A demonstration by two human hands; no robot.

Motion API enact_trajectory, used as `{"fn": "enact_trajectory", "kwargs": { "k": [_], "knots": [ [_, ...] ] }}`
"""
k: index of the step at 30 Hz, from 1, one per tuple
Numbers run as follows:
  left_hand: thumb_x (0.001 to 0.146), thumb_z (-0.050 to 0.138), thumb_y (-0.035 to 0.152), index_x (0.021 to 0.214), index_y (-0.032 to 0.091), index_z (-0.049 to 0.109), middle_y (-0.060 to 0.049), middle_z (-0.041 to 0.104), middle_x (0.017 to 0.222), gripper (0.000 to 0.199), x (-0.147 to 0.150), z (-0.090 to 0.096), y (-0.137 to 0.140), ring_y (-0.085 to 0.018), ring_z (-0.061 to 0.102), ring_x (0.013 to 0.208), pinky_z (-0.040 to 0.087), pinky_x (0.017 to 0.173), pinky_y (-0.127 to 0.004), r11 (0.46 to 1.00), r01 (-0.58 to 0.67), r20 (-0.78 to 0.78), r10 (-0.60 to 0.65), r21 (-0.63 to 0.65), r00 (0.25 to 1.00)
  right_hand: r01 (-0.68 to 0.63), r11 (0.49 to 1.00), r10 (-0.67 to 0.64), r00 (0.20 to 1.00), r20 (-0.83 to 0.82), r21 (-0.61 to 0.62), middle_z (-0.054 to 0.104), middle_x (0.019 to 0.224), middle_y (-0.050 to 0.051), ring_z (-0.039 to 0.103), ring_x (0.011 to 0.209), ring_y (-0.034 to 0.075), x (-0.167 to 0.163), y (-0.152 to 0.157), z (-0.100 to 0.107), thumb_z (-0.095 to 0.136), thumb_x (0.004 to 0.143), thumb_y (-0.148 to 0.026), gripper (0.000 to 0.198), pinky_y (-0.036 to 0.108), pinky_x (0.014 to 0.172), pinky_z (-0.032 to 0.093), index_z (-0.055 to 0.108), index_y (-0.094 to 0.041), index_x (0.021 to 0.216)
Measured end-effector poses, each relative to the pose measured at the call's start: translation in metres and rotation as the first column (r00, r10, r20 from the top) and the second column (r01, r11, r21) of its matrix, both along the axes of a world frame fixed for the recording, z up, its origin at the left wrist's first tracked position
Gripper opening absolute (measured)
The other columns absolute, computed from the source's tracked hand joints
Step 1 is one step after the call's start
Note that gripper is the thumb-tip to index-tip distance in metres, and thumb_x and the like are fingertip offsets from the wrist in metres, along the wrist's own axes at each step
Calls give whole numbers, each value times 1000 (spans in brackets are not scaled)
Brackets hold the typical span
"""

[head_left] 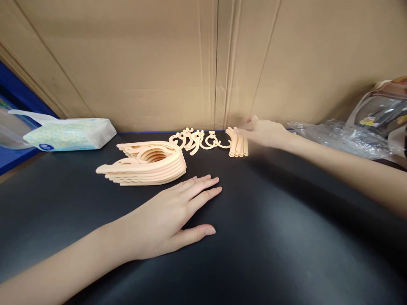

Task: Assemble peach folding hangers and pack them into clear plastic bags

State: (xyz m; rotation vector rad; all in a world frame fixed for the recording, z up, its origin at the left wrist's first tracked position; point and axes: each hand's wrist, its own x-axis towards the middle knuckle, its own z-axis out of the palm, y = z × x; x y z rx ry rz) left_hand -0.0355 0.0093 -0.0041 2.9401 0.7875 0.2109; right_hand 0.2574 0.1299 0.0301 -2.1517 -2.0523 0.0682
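Observation:
My left hand (pixel 173 216) lies flat on the black tabletop, palm down, its fingers stretched and the thumb apart. Just beyond it is a neat stack of peach plastic clothes hanger bodies (pixel 149 167), without hooks. Behind that stack, loose peach hanger hooks (pixel 193 140) lie in a cluster. My right hand (pixel 265 130) reaches to the back of the table, beside a bunch of short curved peach hanger pieces (pixel 238 144). Its fingers look apart and a little blurred; one digit meets the top of the bunch, and I see nothing held.
A tissue pack (pixel 71 134) lies at the back left. Crumpled clear plastic (pixel 337 137) and a transparent bag with a brownish trim (pixel 381 108) are at the right. A cardboard wall (pixel 152 63) closes off the back of the black table (pixel 286 254).

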Motion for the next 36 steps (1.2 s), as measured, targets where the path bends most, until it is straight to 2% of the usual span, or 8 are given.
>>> {"fn": "enact_trajectory", "kwargs": {
  "k": [4, 8, 14, 22, 24, 29, 32, 36],
  "knots": [
    [102, 40, 54, 152, 18, 38, -10, 36, 160, 61, 1, 3, -1, -30, 37, 147, 40, 116, -50, 1000, 2, -19, -2, 6, 1000, 18, 998, -16, 1000, 23, -68, 68, 121, 24, 65, 111, 41, -18, 4, 6, 53, 87, -68, 75, 51, 94, 46, 53, -8, 132],
    [103, 40, 53, 151, 15, 40, -12, 37, 159, 61, 3, 7, -2, -31, 38, 146, 42, 115, -53, 1000, -1, -52, 1, 3, 999, 9, 989, -19, 998, -66, -150, 75, 103, 15, 73, 73, 27, -16, 6, 12, 61, 87, -47, 56, 38, 70, 55, 55, -11, 130],
    [102, 42, 54, 151, 17, 40, -11, 38, 159, 62, 4, 6, -1, -31, 38, 146, 41, 116, -50, 1000, -1, -18, 1, -10, 1000, 16, 990, -41, 984, -174, -139, 74, 95, 13, 66, 56, 18, -6, 6, 9, 69, 82, -32, 53, 30, 52, 54, 56, -10, 128],
    [102, 41, 55, 152, 22, 37, -8, 38, 160, 60, 0, -3, 0, -28, 38, 146, 37, 118, -48, 1000, 11, 38, -12, 23, 999, -96, 993, 110, 968, -225, 73, 75, 94, 5, 70, 84, 21, -1, -14, 24, 71, 80, -23, 40, 27, 70, 51, 66, -14, 118],
    [102, 43, 53, 152, 22, 36, -8, 41, 158, 59, 1, -4, 0, -27, 39, 146, 37, 118, -45, 999, 15, 61, -17, 31, 998, -287, 942, 320, 923, -212, 172, 75, 90, 3, 69, 85, 21, -3, -32, 24, 67, 82, -24, 23, 27, 72, 49, 74, -17, 103],
    [101, 48, 43, 129, 19, 50, -9, 64, 126, 37, 10, -1, -5, -24, 63, 115, 53, 94, -35, 989, -127, 207, 109, 77, 972, -648, 751, 660, 729, -183, 126, 69, 84, 1, 61, 70, 15, -19, -91, 11, 65, 82, -21, 17, 27, 65, 44, 75, -19, 96],
    [99, 52, 46, 120, 19, 49, -7, 63, 114, 34, 15, -1, -9, -21, 65, 97, 53, 80, -33, 978, -186, 308, 150, 91, 939, -752, 656, 744, 626, -234, 73, 65, 93, 3, 62, 76, 14, -29, -120, 0, 58, 87, -16, 24, 25, 70, 47, 73, -20, 105],
    [97, 57, 39, 109, 20, 52, -3, 62, 101, 23, 20, -3, -15, -19, 60, 87, 48, 73, -30, 985, -149, 337, 112, 85, 935, -771, 633, 759, 601, -251, 70, 61, 95, 3, 59, 68, 12, -38, -142, -11, 53, 90, -14, 27, 25, 63, 48, 72, -21, 107]
  ]
}}
